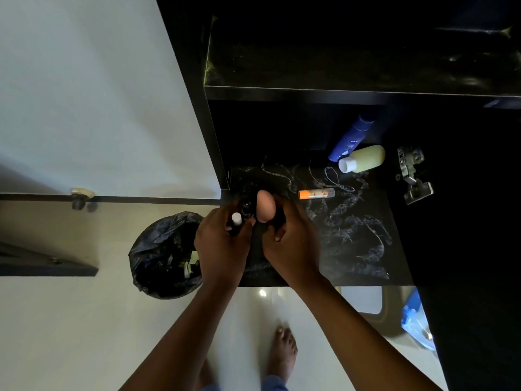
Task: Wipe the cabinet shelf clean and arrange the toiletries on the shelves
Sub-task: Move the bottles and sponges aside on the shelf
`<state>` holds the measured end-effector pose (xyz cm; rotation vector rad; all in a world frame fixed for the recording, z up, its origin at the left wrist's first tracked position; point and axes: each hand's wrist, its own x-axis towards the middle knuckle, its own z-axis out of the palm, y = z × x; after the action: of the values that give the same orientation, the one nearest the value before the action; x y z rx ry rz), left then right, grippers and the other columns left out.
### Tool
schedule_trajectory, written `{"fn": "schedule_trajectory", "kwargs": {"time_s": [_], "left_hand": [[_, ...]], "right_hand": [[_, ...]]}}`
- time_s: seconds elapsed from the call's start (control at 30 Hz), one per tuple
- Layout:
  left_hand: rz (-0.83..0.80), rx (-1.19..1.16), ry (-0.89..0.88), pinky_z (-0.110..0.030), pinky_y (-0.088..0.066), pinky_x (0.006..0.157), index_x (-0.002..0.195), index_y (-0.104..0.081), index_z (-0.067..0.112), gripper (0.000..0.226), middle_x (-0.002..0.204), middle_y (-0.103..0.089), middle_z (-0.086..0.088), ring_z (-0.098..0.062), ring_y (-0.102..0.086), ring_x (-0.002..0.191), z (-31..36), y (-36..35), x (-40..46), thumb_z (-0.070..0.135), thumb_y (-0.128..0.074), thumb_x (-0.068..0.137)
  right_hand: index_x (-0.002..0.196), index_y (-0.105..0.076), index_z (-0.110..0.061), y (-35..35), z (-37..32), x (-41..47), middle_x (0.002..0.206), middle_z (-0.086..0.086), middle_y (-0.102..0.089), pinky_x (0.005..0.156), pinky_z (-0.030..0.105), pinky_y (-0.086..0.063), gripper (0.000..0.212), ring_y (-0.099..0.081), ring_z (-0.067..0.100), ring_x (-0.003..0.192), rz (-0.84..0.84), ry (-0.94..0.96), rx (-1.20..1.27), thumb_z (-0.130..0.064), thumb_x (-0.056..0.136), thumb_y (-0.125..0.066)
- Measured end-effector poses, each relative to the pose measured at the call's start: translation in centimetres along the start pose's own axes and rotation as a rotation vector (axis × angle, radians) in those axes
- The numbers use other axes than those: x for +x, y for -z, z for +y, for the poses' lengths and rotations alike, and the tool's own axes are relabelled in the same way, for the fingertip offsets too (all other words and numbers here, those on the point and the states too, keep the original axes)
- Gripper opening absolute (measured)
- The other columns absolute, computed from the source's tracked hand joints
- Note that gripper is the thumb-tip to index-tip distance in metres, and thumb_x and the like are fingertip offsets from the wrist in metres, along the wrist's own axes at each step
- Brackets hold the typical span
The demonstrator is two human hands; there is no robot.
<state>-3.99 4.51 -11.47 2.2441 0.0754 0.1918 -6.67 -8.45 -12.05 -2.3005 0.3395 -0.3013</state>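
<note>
A pinkish egg-shaped sponge (pixel 265 206) is seen upright at the front left corner of the lower shelf (pixel 366 249), a black board streaked with pale dust marks. The sponge is held between the two hands: the right hand (pixel 293 244) lies at its 5 o'clock, fingers curled around a dark item below it, and the left hand (pixel 222 244) lies at its 7 o'clock, closed on a small dark bottle with a white cap (pixel 236 220); a second dark round-topped item (pixel 247 207) is pressed just beside the sponge at 9 o'clock. At 3 o'clock from the sponge an orange-capped clear tube (pixel 316 193) is laid flat, apart from the hands. Farther back, at 1 o'clock, a blue Nivea bottle (pixel 351 138) and a pale yellow bottle with a white cap (pixel 362 159) are laid on their sides, touching each other. Open shelf surface is left at 4 o'clock, bounded by the front edge and a metal hinge (pixel 413 174) on the right wall. The upper shelf (pixel 338 66) is seen dark and dusty above. A black-lined bin (pixel 166 255) is seen on the floor at 8 o'clock.
</note>
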Motion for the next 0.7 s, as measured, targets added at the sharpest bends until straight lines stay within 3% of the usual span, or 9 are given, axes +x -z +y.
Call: {"fn": "schedule_trajectory", "kwargs": {"time_s": [0.07,0.13,0.23,0.37,0.53,0.63,0.7], "left_hand": [[-0.028,-0.008,-0.001,-0.016,-0.048,0.077,0.121,-0.070,0.027,0.042,0.100,-0.072,0.011,-0.008,-0.066,0.088,-0.1,0.0,-0.1,0.031,-0.085,0.081],[-0.046,-0.016,-0.024,-0.035,-0.056,0.088,0.136,-0.058,0.030,0.063,0.116,-0.067,0.014,-0.013,-0.066,0.104,-0.4,0.3,-0.3,0.033,-0.086,0.079],[0.014,-0.021,-0.074,-0.053,-0.049,0.103,0.152,-0.042,0.020,0.089,0.139,-0.055,0.001,-0.027,-0.056,0.126,-0.5,1.1,-1.2,0.032,-0.086,0.076],[0.099,-0.050,-0.155,-0.055,-0.046,0.103,0.151,-0.039,0.005,0.088,0.145,-0.048,-0.012,-0.031,-0.050,0.130,0.3,1.9,-2.3,0.026,-0.081,0.076],[0.058,-0.105,-0.125,-0.054,-0.048,0.103,0.150,-0.041,0.009,0.083,0.142,-0.049,-0.006,-0.028,-0.052,0.128,0.3,1.7,-2.7,0.020,-0.078,0.076],[0.036,-0.138,-0.089,-0.049,-0.049,0.103,0.149,-0.042,0.009,0.081,0.137,-0.050,-0.005,-0.024,-0.053,0.125,-0.3,1.4,-3.0,0.016,-0.077,0.075],[0.024,-0.168,-0.051,-0.039,-0.051,0.103,0.148,-0.043,0.008,0.081,0.135,-0.050,-0.005,-0.019,-0.054,0.123,-0.5,1.4,-3.4,0.012,-0.075,0.075]], "right_hand": [[0.138,-0.054,-0.031,0.8,0.4,-0.1,0.134,-0.009,-0.057,0.085,0.038,-0.058,0.056,-0.064,0.016,0.103,-0.007,-0.006,-0.015,-0.018,0.084,-0.060],[0.136,-0.056,-0.029,2.0,0.8,0.1,0.137,-0.007,-0.052,0.081,0.033,-0.058,0.056,-0.062,0.012,0.097,0.033,-0.020,-0.068,-0.011,0.084,-0.062],[0.131,-0.061,-0.027,4.2,1.8,1.3,0.134,-0.004,-0.051,0.069,0.028,-0.052,0.053,-0.061,0.017,0.090,0.135,-0.056,-0.207,-0.007,0.082,-0.066],[0.133,-0.060,-0.023,5.7,3.9,3.2,0.135,0.003,-0.049,0.072,0.038,-0.056,0.063,-0.050,0.028,0.117,0.079,-0.094,-0.456,-0.006,0.074,-0.071],[0.120,-0.071,-0.021,6.1,5.5,3.7,0.125,0.004,-0.058,0.064,0.035,-0.053,0.043,-0.049,0.031,0.114,0.028,-0.028,-0.541,-0.008,0.079,-0.072],[0.115,-0.074,-0.024,6.1,6.0,2.7,0.115,0.001,-0.054,0.067,0.036,-0.055,0.037,-0.050,0.025,0.109,0.056,-0.035,-0.395,-0.009,0.081,-0.073],[0.113,-0.076,-0.024,5.8,5.8,1.2,0.108,-0.001,-0.053,0.073,0.035,-0.053,0.035,-0.052,0.021,0.102,0.081,-0.033,-0.294,-0.008,0.082,-0.073]]}}
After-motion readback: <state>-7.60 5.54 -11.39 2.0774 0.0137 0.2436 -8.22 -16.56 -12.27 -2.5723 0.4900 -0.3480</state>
